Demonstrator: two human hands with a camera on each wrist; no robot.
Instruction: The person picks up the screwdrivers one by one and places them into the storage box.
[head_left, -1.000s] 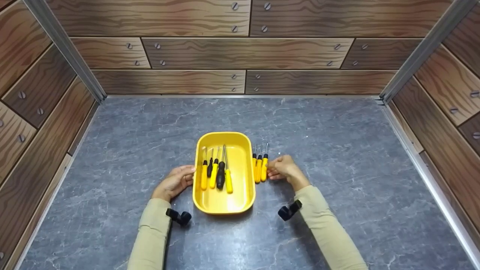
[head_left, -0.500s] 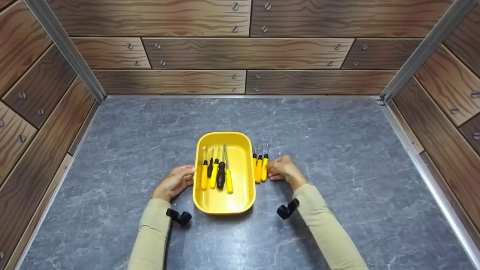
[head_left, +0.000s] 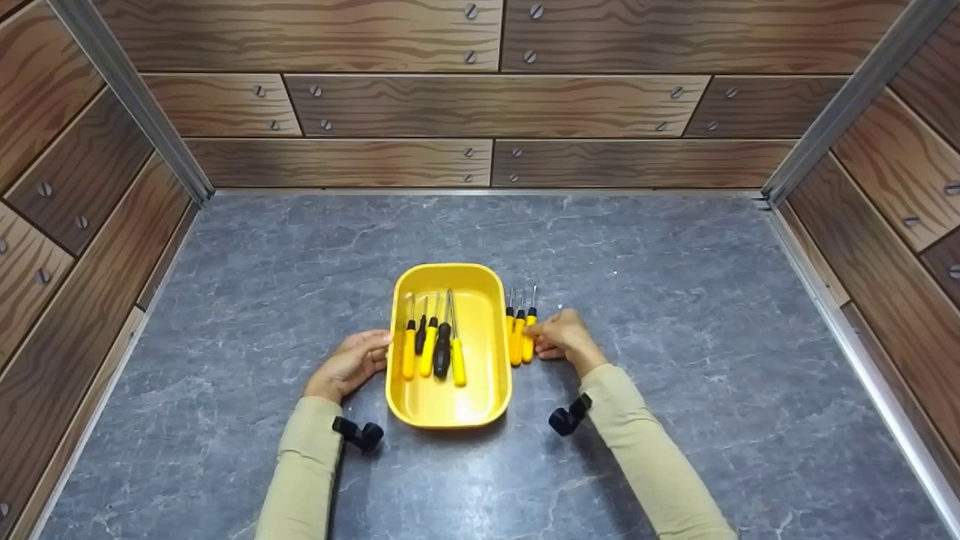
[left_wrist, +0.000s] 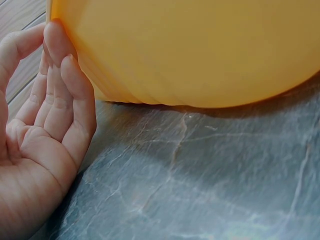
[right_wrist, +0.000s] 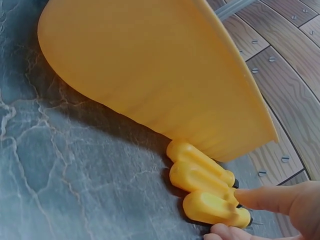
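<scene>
In the head view, the yellow tray (head_left: 450,409) stands in the middle of the table with several screwdrivers (head_left: 442,352) lying side by side in it, their handles yellow or black. At its left wall is my left hand (head_left: 350,366); in the left wrist view the fingertips (left_wrist: 57,37) rest against the outside. Three yellow-handled screwdrivers (head_left: 517,337) lie just right of the tray. My right hand (head_left: 568,339) reaches over the rightmost one: one outstretched finger (right_wrist: 265,198) passes above its handle (right_wrist: 212,207), other fingertips lie low on the near side. Firm contact is not plain.
The grey marbled table (head_left: 675,300) extends on all sides of the tray. Wood-patterned walls (head_left: 495,105) with metal edging enclose it at the back, left and right. A small black camera sits on each wrist (head_left: 570,415).
My right hand has shifted slightly left, and a finger now reaches over the rightmost screwdriver instead of staying beside it. The left hand, tray and screwdrivers look unmoved.
</scene>
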